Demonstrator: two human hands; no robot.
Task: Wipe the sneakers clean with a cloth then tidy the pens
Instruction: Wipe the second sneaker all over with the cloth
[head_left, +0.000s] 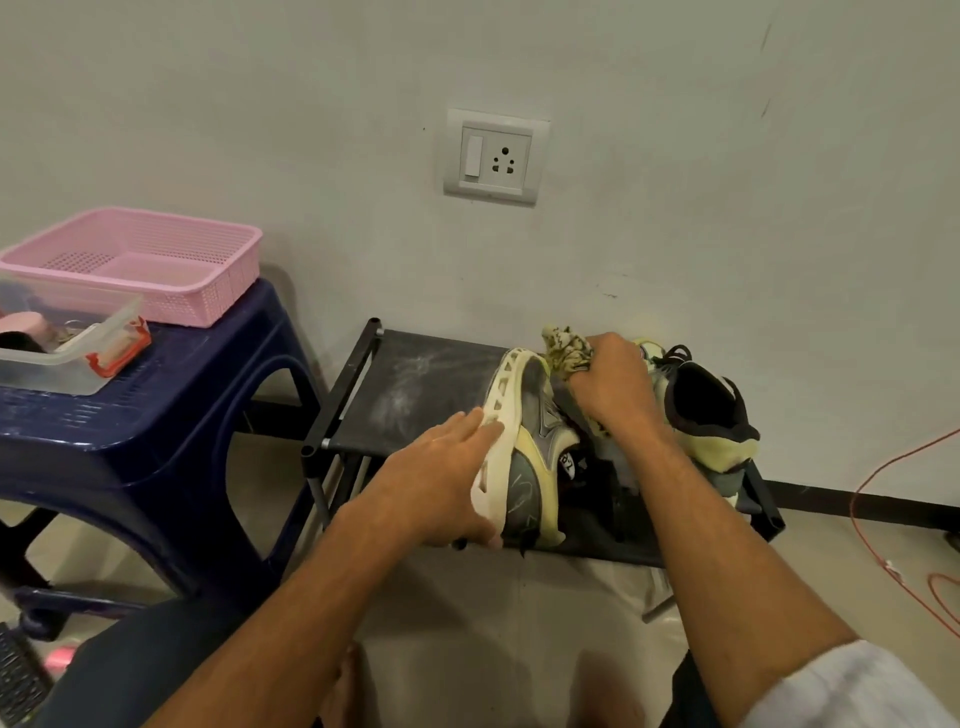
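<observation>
A grey and pale-yellow sneaker (530, 447) is tipped on its side on a low black rack (410, 384), its cream sole facing left. My left hand (441, 488) grips that sole, fingers along it and thumb at the heel end. My right hand (613, 384) holds a crumpled yellowish patterned cloth (563, 348) bunched against the sneaker's toe area. The second sneaker (701, 410) stands to the right on the rack, its dark opening facing up. No pens are plainly visible.
A dark blue plastic stool (171, 415) stands at the left and carries a pink basket (208, 270) and a clear plastic container (72, 364) with small items. A wall socket (496, 156) is above the rack. A red cable (883, 499) trails on the floor at right.
</observation>
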